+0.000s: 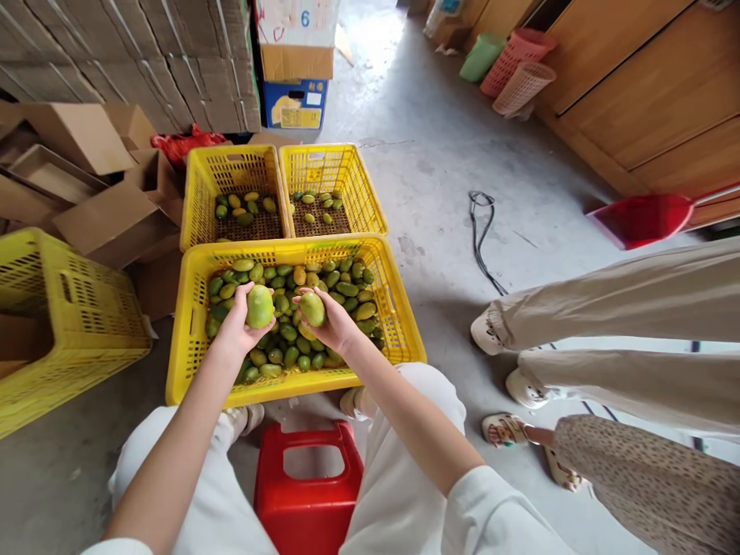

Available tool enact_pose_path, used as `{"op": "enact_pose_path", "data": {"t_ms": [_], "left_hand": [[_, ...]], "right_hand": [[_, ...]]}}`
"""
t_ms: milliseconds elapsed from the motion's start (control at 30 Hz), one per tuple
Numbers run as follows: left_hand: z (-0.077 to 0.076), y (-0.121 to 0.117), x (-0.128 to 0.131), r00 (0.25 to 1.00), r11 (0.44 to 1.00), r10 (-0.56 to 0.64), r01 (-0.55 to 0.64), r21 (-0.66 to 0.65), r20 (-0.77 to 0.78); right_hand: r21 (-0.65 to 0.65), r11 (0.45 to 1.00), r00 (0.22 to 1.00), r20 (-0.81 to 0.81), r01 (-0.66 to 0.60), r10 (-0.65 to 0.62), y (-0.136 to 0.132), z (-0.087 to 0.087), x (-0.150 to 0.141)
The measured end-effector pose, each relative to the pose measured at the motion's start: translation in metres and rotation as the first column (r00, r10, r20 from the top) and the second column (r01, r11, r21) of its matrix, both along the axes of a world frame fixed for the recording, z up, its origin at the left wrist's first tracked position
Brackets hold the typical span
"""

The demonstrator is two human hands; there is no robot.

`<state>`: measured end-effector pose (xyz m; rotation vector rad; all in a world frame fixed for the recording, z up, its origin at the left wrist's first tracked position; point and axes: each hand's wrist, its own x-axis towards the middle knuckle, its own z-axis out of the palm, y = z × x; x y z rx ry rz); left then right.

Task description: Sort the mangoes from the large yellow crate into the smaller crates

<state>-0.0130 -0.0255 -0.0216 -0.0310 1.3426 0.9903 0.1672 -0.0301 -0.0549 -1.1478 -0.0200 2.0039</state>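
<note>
My left hand (236,324) is closed around a green mango (260,307) and holds it upright. In my right hand (340,324) is another green mango (313,309), gripped between thumb and fingers and a little tilted. Both hands are above a large yellow plastic crate (289,391), side by side and apart. Many loose mangoes (289,333), green with some yellowish ones, fill the crate's bottom. Behind it, a left yellow crate (196,189) and a right yellow crate (361,185) each hold several mangoes.
A red stool (306,505) stands between my knees. On the left are a yellow crate (98,308) and cardboard boxes (109,220). Two people's legs (613,308) are at right. A black cable (477,239) and a red dustpan (641,220) lie beyond them.
</note>
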Motion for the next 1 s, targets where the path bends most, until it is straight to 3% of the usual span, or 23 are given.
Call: {"op": "enact_pose_path", "data": {"t_ms": [200, 333, 533, 767, 1000], "left_hand": [[0.019, 0.002, 0.005, 0.997, 0.994, 0.054, -0.048, -0.093, 0.063], [0.023, 0.004, 0.005, 0.987, 0.987, 0.126, -0.114, -0.116, 0.099], [0.027, 0.005, 0.007, 0.984, 0.981, 0.142, -0.125, -0.146, 0.109], [0.023, 0.003, 0.009, 0.981, 0.979, 0.191, -0.19, -0.073, 0.015], [0.023, 0.001, 0.01, 0.991, 0.992, 0.126, -0.126, 0.005, 0.037]], "right_hand": [[-0.021, 1.0, 0.997, -0.073, 0.019, -0.021, 0.001, -0.001, 0.002], [-0.037, 0.998, 0.989, -0.137, 0.057, -0.062, 0.003, 0.001, 0.005], [0.01, 0.992, 0.979, -0.164, 0.127, -0.123, 0.002, 0.004, 0.008], [-0.008, 0.98, 0.969, -0.147, 0.199, -0.198, 0.002, 0.012, 0.006], [0.038, 0.981, 0.975, -0.124, 0.193, -0.187, 0.001, 0.012, 0.004]]}}
